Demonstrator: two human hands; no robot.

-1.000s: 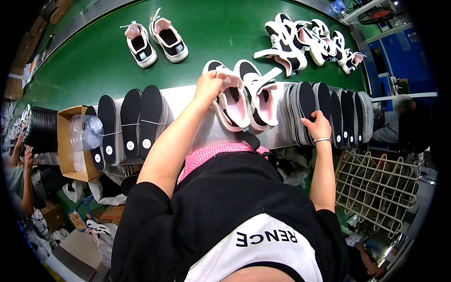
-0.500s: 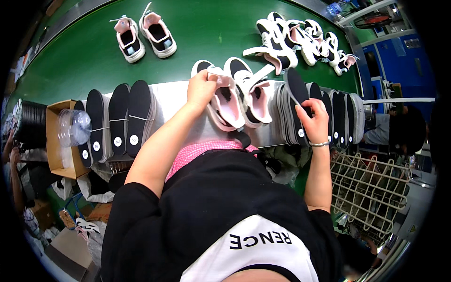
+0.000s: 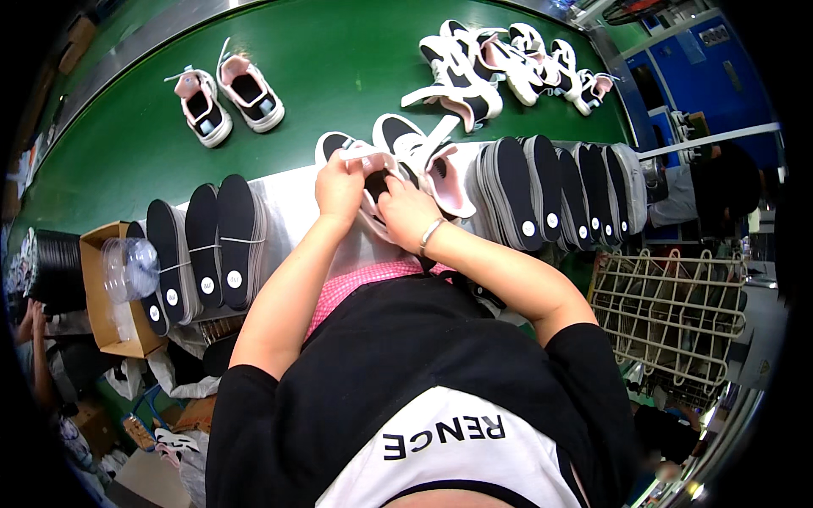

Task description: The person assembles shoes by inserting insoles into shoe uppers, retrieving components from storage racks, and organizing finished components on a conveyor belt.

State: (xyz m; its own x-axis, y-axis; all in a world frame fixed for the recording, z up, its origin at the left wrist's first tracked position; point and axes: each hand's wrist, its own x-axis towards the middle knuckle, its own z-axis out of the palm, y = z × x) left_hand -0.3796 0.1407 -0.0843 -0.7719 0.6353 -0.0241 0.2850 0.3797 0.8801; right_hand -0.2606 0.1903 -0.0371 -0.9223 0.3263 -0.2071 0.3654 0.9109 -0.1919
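My left hand (image 3: 340, 188) is closed on the white tongue area of a black-and-white sneaker (image 3: 334, 146) with a pink lining, in front of me. My right hand (image 3: 411, 213) reaches across to the same sneaker, its bent fingers inside the opening on a black insole (image 3: 375, 184); the fingertips are partly hidden. A matching sneaker (image 3: 445, 174) stands close beside it on the right, its tongue pulled up and its pink inside showing. To the right of this pair lie stacks of black insoles (image 3: 514, 190) with round white stickers.
More stacked insoles (image 3: 239, 241), some tied with bands, lie at left beside a cardboard box (image 3: 102, 317) holding a clear plastic container (image 3: 131, 269). Two sneakers (image 3: 250, 93) stand far left on the green table (image 3: 339, 59); several others (image 3: 474, 72) cluster far right. A wire rack (image 3: 669, 313) stands right.
My right hand has left the insole stacks and moved left to the held sneaker, with a black insole now in its opening. My left hand still grips that sneaker.
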